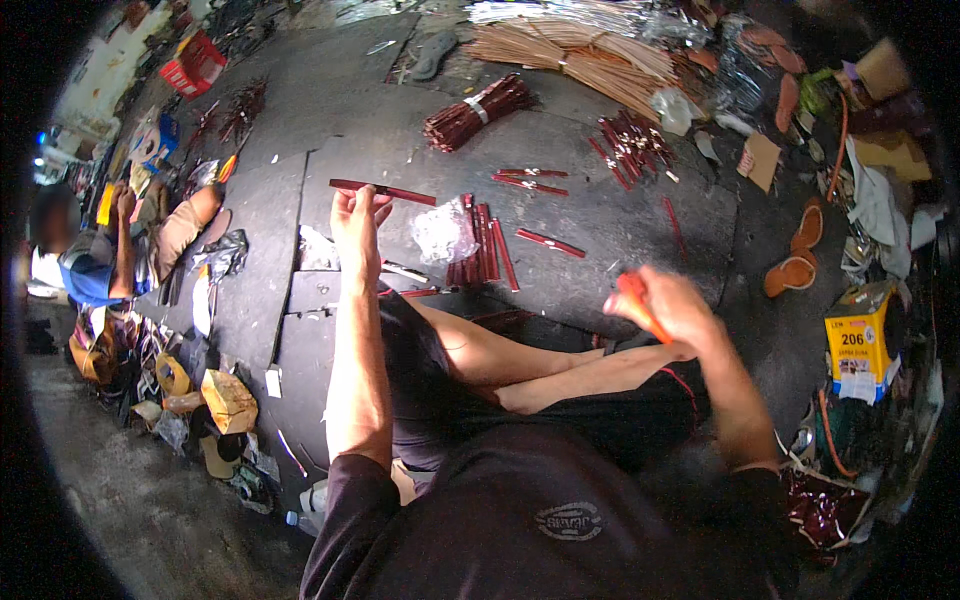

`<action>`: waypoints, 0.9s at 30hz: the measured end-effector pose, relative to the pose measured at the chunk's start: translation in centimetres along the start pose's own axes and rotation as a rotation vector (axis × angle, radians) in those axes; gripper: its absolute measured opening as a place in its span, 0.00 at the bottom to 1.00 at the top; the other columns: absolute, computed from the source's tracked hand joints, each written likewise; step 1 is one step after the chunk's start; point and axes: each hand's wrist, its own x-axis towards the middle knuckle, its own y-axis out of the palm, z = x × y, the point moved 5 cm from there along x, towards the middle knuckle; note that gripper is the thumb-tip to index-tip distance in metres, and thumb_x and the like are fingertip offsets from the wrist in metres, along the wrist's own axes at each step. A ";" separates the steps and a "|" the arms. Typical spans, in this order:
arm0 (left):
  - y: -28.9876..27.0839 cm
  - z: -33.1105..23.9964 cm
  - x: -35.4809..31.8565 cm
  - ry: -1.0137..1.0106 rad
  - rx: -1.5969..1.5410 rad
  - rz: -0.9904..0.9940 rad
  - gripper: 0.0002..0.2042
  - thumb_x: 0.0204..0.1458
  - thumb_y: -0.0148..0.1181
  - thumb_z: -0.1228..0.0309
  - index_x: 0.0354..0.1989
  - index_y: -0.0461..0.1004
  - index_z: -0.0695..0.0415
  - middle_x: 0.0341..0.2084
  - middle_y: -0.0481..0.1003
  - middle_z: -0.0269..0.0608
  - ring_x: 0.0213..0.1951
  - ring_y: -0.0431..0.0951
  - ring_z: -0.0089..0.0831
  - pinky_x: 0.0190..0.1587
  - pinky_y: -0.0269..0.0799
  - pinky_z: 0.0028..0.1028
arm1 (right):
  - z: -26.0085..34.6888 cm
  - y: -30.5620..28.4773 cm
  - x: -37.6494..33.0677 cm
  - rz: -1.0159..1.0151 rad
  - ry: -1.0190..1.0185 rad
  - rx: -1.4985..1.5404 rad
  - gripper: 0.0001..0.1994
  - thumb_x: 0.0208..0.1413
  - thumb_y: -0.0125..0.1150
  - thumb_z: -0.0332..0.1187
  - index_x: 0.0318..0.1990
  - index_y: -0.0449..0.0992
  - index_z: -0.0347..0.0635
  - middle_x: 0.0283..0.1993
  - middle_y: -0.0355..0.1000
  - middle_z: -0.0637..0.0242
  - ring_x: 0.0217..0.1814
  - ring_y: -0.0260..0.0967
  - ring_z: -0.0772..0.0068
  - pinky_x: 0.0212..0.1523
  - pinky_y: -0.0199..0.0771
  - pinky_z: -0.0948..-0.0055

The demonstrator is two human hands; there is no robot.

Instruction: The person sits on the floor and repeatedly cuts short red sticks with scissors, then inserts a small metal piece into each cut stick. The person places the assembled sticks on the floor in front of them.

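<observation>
My left hand (357, 225) is raised at left of centre, its fingers pinching a long, narrow dark-red strap (408, 194) that lies nearly level. My right hand (680, 308), smeared by motion, is closed around an orange-red tool (630, 290) in front of my right knee; its exact kind is too blurred to make out. Between the hands, several dark-red straps (485, 245) lie side by side on the black floor mat, next to a crumpled clear plastic bag (443, 232). One loose strap (550, 242) rests to their right.
Farther off lie a tied bundle of dark-red straps (480, 110), a looser pile (635, 148) and a stack of tan strips (570, 60). Orange sandals (795, 262) and a yellow box (860, 342) are at right. At left, another person (95, 260) sits among scattered materials.
</observation>
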 end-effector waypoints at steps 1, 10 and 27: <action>-0.5 -0.3 0.2 -0.002 -0.004 0.043 0.04 0.58 0.55 0.71 0.34 0.67 0.55 0.28 0.72 0.32 0.32 0.78 0.23 0.43 0.77 0.31 | -1.6 -0.6 1.3 -0.077 0.070 -0.049 0.34 0.47 0.63 0.64 0.41 0.71 0.35 0.38 0.76 0.44 0.42 0.75 0.43 0.44 0.73 0.57; -2.2 2.2 -1.1 -0.198 -0.019 -0.108 0.07 0.59 0.54 0.72 0.42 0.66 0.58 0.33 0.75 0.41 0.30 0.77 0.26 0.41 0.77 0.29 | -5.0 1.8 11.4 -0.114 0.080 -0.381 0.21 0.48 0.65 0.41 0.46 0.77 0.38 0.46 0.75 0.49 0.52 0.73 0.51 0.53 0.72 0.56; 1.2 2.0 -1.7 -0.021 0.112 0.118 0.08 0.57 0.51 0.77 0.44 0.71 0.61 0.35 0.77 0.42 0.37 0.77 0.27 0.40 0.74 0.27 | 19.8 19.0 24.1 -0.244 -0.410 0.028 0.17 0.62 0.40 0.33 0.53 0.72 0.39 0.55 0.68 0.48 0.57 0.68 0.47 0.55 0.71 0.56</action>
